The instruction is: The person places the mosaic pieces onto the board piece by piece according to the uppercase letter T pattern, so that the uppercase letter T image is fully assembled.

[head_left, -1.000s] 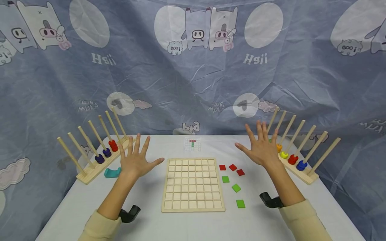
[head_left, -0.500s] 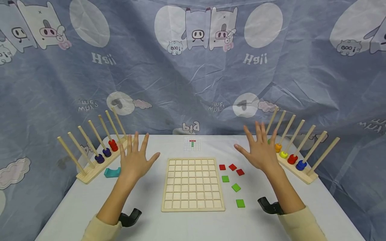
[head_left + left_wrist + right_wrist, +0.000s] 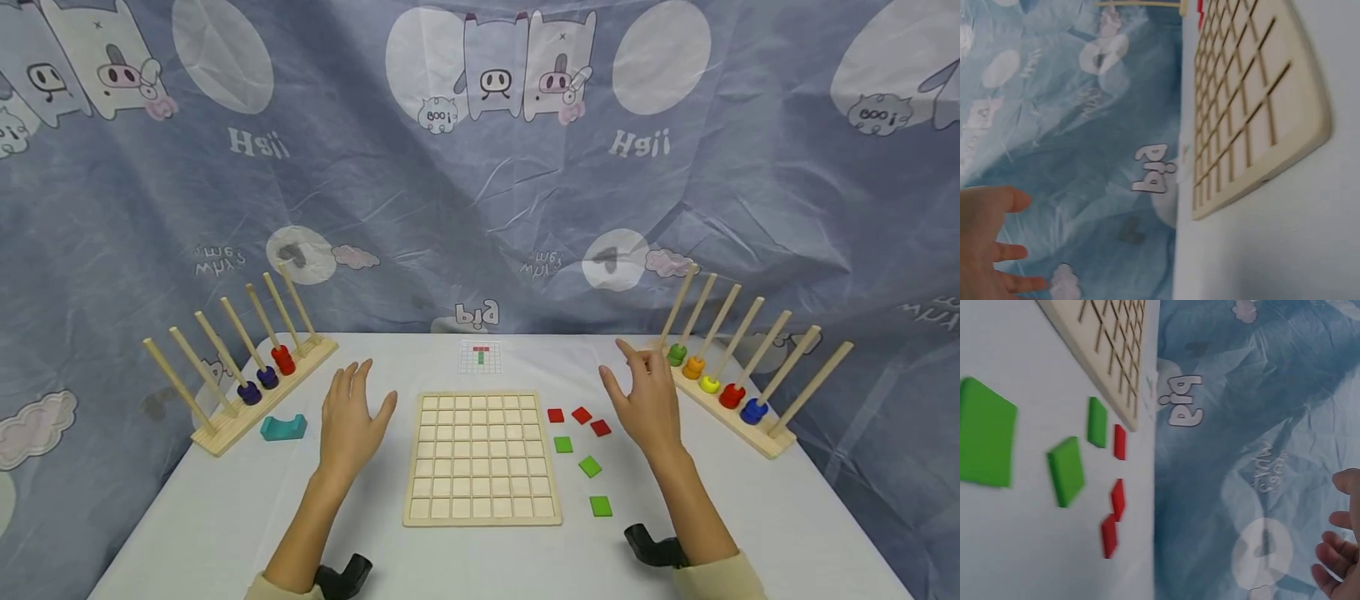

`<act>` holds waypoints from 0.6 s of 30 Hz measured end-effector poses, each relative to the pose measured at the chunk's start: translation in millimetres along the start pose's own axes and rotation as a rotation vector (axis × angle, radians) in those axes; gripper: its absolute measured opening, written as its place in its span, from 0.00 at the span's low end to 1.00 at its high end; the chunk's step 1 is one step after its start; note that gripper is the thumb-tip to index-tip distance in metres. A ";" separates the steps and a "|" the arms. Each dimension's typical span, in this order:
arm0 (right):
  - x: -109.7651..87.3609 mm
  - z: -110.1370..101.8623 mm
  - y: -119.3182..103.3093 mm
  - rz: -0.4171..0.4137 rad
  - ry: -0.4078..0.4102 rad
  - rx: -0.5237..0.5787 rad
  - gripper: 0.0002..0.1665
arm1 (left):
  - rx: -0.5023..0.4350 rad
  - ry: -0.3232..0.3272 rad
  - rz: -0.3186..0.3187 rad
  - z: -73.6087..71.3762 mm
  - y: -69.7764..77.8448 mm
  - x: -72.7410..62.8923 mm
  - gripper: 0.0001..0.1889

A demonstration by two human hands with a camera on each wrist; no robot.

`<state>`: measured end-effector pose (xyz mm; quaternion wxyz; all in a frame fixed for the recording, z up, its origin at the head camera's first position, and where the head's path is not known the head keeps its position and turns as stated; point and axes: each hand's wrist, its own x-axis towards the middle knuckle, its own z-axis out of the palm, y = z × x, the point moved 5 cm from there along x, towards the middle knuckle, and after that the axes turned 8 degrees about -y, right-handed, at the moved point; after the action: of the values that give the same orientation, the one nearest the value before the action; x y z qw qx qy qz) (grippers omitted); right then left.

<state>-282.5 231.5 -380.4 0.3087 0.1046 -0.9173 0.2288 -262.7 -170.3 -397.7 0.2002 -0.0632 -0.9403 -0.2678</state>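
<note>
A wooden grid board (image 3: 480, 522) lies in the middle of the white table, its square cells bare. My left hand (image 3: 351, 429) hovers to its left with relaxed fingers and holds nothing. On the other side, my right hand (image 3: 648, 400) is in the air beyond the loose tiles, fingers loosely bent, also holding nothing. Between board and right hand lie three red tiles, among them a red tile (image 3: 581, 415), and three green tiles, among them a green tile (image 3: 590, 467). Behind the board is a small grid card (image 3: 480, 357) printed with a red and green T.
A wooden peg rack (image 3: 217, 442) with dark blue and red beads stands at the left. Another peg rack (image 3: 772, 442) with several colours of beads stands at the right. A teal curved block (image 3: 283, 428) lies near the left rack. A patterned cloth (image 3: 480, 208) hangs behind the table.
Both hands have come down and back toward the person. The left has also shifted right. Their fingers were spread wide and are now more relaxed and bent. Tiles and board stay put.
</note>
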 end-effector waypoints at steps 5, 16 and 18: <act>-16.5 17.1 16.1 0.050 0.036 0.028 0.31 | -0.098 -0.015 -0.008 21.5 -11.2 -10.5 0.31; -45.8 49.8 53.4 0.120 -0.054 0.076 0.26 | -0.330 -0.193 -0.078 76.5 -43.9 -29.8 0.29; -50.3 54.4 59.8 0.134 -0.080 0.080 0.25 | -0.359 -0.222 -0.060 85.3 -49.8 -32.3 0.29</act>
<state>-291.0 259.9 -471.0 0.2514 0.0644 -0.9239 0.2811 -273.8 -167.8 -501.0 0.0727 -0.0989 -0.8953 -0.4282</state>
